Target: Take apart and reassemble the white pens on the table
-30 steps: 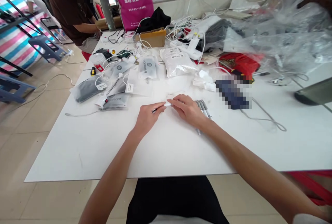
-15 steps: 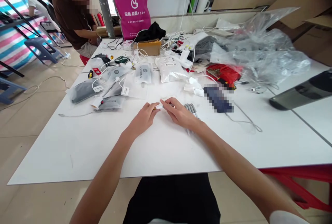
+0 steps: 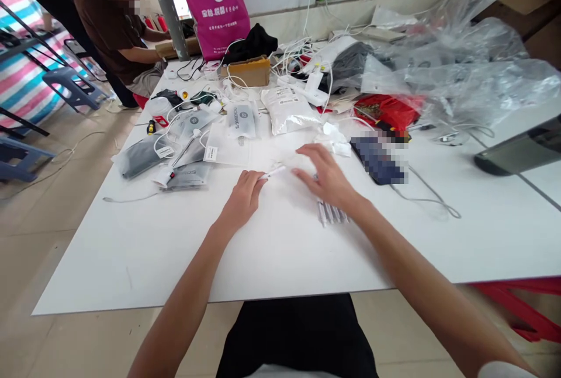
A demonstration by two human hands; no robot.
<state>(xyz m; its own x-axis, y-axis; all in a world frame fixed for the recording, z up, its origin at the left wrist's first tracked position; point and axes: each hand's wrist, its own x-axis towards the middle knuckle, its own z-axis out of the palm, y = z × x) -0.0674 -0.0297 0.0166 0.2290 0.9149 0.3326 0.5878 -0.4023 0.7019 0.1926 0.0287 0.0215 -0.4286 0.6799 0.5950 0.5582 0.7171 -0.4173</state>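
My left hand (image 3: 245, 196) is closed in a pinch on one end of a slim white pen-like stick (image 3: 274, 172), which points up and to the right. To the right of its tip, my right hand (image 3: 328, 174) is open above the table, thumb and fingers apart, holding nothing. Below that palm lie several slim grey-and-white pens (image 3: 331, 213) side by side, their upper ends covered by the hand. I cannot make out fine detail on the stick.
Grey pouches (image 3: 188, 174) lie on the white table (image 3: 175, 261) at left. Farther back are a white packet (image 3: 289, 110), tangled cables, a red bag (image 3: 388, 110) and clear plastic (image 3: 464, 86). A phone (image 3: 379, 159) and dark bottle (image 3: 521, 147) lie right. A seated person (image 3: 109, 33) is at back left.
My right hand has let go of the stick and moved right, its fingers spreading. The left hand keeps its pinch, and more of the stick shows. The camera view has shifted slightly.
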